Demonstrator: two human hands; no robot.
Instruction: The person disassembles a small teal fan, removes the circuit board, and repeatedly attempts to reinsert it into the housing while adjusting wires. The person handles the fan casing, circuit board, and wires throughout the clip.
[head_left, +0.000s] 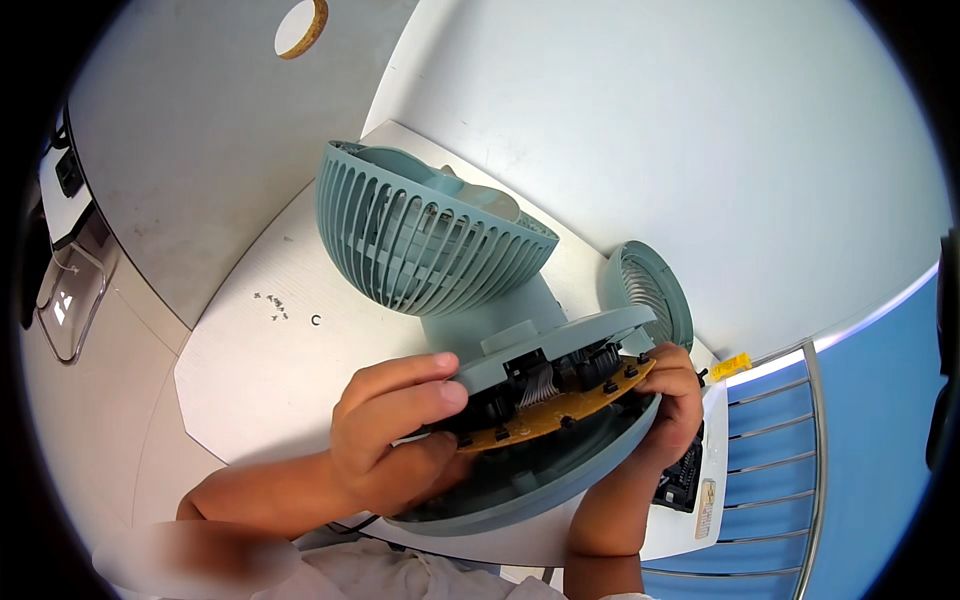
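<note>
A grey-green desk fan (430, 245) lies tipped on the table, its slotted rear cage facing me and its base opened toward me. Between the base's upper shell (570, 332) and its round bottom cover (540, 505) sits a curved brown circuit board (545, 415) with black buttons. A grey ribbon cable (538, 387) runs from the board into the shell. My left hand (395, 430) is closed around the board's left end, with fingers on the shell's edge. At the board's right end, my right hand (674, 400) pinches it, close to the bottom cover's rim.
A round grey-green grille (660, 290) stands behind the base at right. Small screws (274, 306) and a black C-shaped clip (316, 320) lie on the white table (250, 390). Right are a yellow-handled tool (731, 365), a black tray (684, 480) and a metal rail (820, 460).
</note>
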